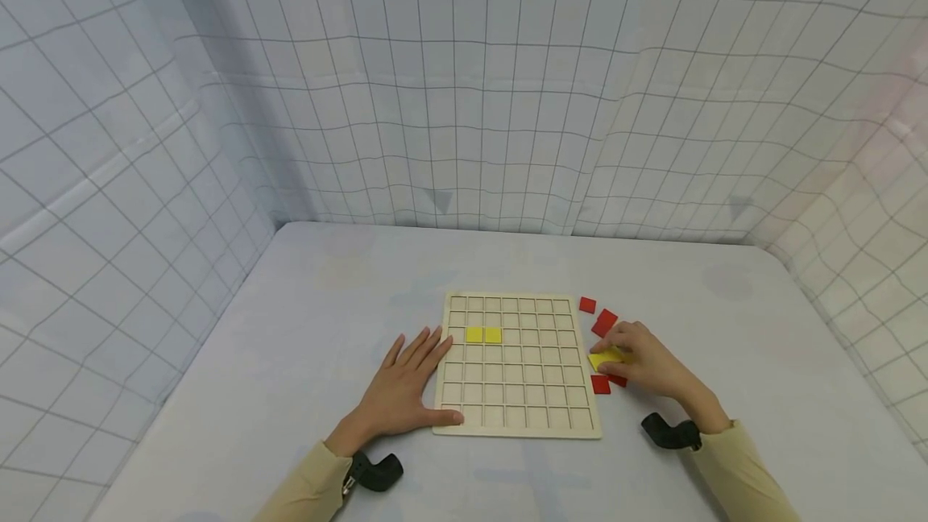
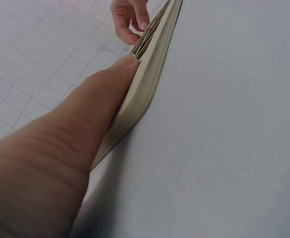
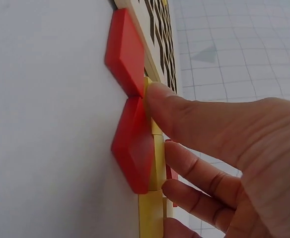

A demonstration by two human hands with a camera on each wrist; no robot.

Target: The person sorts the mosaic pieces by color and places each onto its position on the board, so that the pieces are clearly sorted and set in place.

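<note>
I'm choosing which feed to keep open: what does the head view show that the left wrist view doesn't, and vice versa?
Only the head view shows two yellow tiles in the cells of the board, red tiles beyond its right edge, yellow pieces at the right hand's fingertips, and both sleeves.

Only the left wrist view gives a close, low look along the board's thick side.

Both show the board, the left hand, the right hand, the tabletop and the grid-lined curtain.

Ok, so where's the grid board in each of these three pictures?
Head: the grid board lies below centre, slightly right.
Left wrist: seen nearly edge-on, slanting from top centre down leftward.
Right wrist: at top centre, cut off by the frame.
Shared landmark: the right hand.
</note>
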